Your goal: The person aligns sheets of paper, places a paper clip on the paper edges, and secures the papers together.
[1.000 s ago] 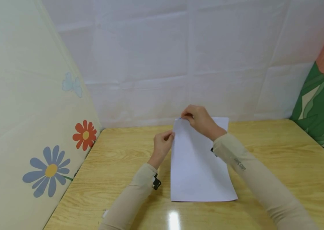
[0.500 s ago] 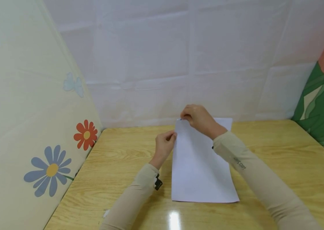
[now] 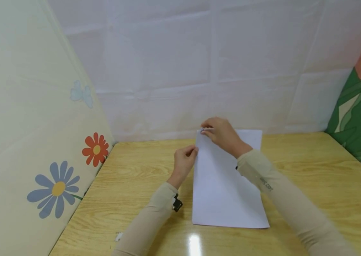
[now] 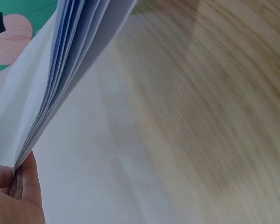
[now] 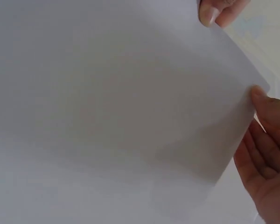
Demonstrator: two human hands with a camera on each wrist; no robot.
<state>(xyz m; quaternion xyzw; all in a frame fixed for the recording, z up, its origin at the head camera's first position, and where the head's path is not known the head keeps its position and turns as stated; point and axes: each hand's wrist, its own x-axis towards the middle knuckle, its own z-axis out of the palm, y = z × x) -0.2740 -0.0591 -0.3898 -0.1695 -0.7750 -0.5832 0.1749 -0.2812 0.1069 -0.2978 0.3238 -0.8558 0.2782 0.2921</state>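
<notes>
A stack of white paper (image 3: 225, 192) is held tilted over the table, its lower edge toward me. Seen from the left wrist, its several sheets (image 4: 67, 56) spread apart away from the hand. My left hand (image 3: 184, 163) pinches the stack's left edge a little below the top corner. Higher up, my right hand (image 3: 222, 134) grips the top edge near that corner. In the right wrist view, the right hand's thumb (image 5: 266, 105) lies on the front sheet, with the fingers behind it. A tiny bluish mark shows by the right fingertips, too small to identify.
The wood-grain table (image 3: 142, 170) lies under the paper. A white cloth (image 3: 167, 71) hangs behind it, with flowered panels at both sides. A small white scrap or mark (image 3: 118, 236) is beside the left sleeve.
The paper has shifted slightly right, its lower right corner swinging outward. My right hand's thumb and fingers have parted a little at the top corner. The left hand keeps its pinch.
</notes>
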